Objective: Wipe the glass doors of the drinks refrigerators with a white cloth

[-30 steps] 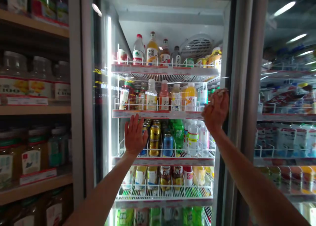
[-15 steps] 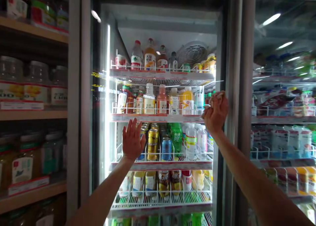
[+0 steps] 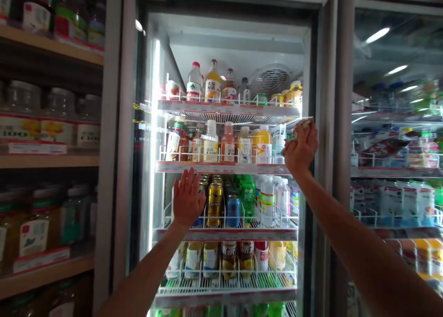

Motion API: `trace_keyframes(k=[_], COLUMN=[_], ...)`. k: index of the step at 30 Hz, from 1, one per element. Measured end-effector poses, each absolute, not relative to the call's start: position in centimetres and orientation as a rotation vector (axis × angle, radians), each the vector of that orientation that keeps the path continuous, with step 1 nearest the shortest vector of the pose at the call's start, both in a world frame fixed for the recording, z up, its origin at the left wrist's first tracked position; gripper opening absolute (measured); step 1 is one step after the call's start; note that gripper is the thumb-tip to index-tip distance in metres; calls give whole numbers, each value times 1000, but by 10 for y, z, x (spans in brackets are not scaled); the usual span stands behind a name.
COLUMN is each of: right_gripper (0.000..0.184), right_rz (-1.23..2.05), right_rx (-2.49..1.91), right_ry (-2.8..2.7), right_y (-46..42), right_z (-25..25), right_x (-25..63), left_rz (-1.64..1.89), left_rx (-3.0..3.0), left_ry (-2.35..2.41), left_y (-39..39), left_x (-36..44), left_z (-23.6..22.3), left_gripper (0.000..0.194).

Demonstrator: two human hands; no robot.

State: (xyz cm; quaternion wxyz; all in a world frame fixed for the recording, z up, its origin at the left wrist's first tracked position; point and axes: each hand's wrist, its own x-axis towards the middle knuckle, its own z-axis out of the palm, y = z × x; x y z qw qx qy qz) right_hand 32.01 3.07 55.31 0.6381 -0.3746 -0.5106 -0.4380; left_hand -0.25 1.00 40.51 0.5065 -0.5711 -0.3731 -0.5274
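Observation:
My right hand (image 3: pixel 302 152) is closed around a crumpled, pale brownish cloth (image 3: pixel 304 122) at the right side of a glass cooler door (image 3: pixel 228 35). Part of the cloth sticks out past the fingers, and the rest is hidden under them. Lower and to the left, my left hand (image 3: pixel 188 200) is raised with its fingers stretched out, flat at the glass and holding nothing. Behind it, inside the cooler, stand a gold can (image 3: pixel 215 204) and a blue can (image 3: pixel 233 211).
Wire-fronted shelves (image 3: pixel 226 234) of bottles and cans fill the lit cooler. At left, wooden shelves (image 3: pixel 51 161) hold several jars (image 3: pixel 57 116). Another glass-door cooler (image 3: pixel 398 171) stands at right, beyond a metal frame (image 3: pixel 342 123).
My right hand has moved slightly upward along the glass with the cloth. The left hand keeps about the same place and pose. The view has shifted a little.

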Motion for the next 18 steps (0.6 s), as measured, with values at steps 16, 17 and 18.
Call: trace_keyframes(k=[16, 17, 18], right_gripper=[49, 49, 49], right_rz=[-1028, -1016, -1035], right_rx=[-928, -934, -916], right_ry=[-1244, -1214, -1246], right_y=[25, 26, 25], right_z=[557, 558, 552], right_x=[313, 317, 316], left_rz=[-1255, -1257, -1256], left_rx=[-1381, -1379, -1379], left_ry=[-931, -930, -929], left_y=[10, 10, 10], left_x=[-2, -2, -2], left_z=[404, 404, 404], left_gripper=[59, 59, 59])
